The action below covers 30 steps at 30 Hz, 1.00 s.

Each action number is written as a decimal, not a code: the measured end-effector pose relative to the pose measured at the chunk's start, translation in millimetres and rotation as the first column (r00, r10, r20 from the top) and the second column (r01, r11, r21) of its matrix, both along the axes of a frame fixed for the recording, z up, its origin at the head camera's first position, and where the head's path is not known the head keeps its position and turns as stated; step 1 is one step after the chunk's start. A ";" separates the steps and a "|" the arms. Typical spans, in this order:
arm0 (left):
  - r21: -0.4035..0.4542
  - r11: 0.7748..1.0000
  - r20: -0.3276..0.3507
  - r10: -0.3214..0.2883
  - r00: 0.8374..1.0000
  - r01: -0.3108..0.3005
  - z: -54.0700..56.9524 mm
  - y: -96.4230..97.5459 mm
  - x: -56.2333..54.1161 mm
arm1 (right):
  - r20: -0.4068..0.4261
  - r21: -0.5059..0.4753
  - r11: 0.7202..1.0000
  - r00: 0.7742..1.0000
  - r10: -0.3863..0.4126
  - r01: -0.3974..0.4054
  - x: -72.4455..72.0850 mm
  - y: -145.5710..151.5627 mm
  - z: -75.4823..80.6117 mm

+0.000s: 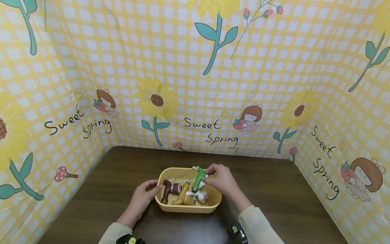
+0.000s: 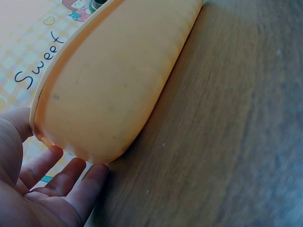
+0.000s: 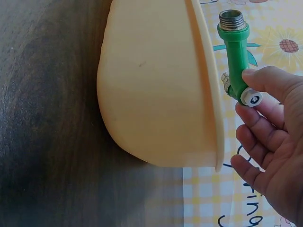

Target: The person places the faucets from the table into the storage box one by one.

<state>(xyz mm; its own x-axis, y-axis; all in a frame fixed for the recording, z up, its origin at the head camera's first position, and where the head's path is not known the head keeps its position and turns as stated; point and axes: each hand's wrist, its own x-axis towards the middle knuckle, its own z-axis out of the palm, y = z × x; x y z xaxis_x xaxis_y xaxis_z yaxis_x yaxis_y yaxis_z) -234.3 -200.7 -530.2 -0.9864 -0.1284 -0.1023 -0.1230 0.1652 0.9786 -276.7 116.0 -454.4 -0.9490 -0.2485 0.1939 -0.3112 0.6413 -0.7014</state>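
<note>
A yellow plastic basin (image 1: pixel 188 209) stands on the table. My left hand (image 1: pixel 141 200) grips its left end, thumb over the rim and fingers against the outer wall (image 2: pixel 94 94). Above the basin's right part, my right hand (image 1: pixel 221 179) pinches a green tap (image 1: pixel 199 179) between thumb and fingers. The right wrist view shows the green tap (image 3: pixel 236 56) with its threaded metal end up and a white fitting near the fingertips. Inside the basin lie a brown tap (image 1: pixel 166 192), a yellow tap (image 1: pixel 182 194) and a white tap (image 1: pixel 201 195), partly overlapping.
The dark wooden table (image 1: pixel 131 169) surrounds the basin. A yellow checked cloth (image 1: pixel 189 84) with printed flowers hangs behind the table and along both sides. Each wrist wears a dark strapped device, such as the one at the right sleeve (image 1: pixel 256 223).
</note>
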 end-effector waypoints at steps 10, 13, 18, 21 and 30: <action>0.001 1.000 0.008 0.000 1.000 0.000 2.3 -0.1 0.4 | -0.001 0.040 0.999 1.000 0.002 -0.002 -8.1 -4.7 -9.2; 0.008 1.000 0.007 -0.002 1.000 0.002 2.4 -0.3 1.0 | 0.004 0.061 0.998 1.000 0.004 -0.004 -8.8 -6.2 -10.2; 0.003 1.000 0.005 0.000 1.000 0.000 2.1 -0.5 0.9 | 0.000 0.081 0.997 1.000 0.004 -0.004 -7.7 -8.8 -8.6; 0.001 1.000 0.007 0.006 1.000 -0.006 1.4 -0.2 0.4 | -0.004 0.099 0.995 1.000 0.003 -0.003 -7.5 -9.4 -9.2; -0.005 1.000 0.009 0.008 1.000 -0.008 0.1 -0.2 -1.3 | -0.001 0.131 0.991 1.000 0.012 -0.011 -8.8 -12.5 -12.1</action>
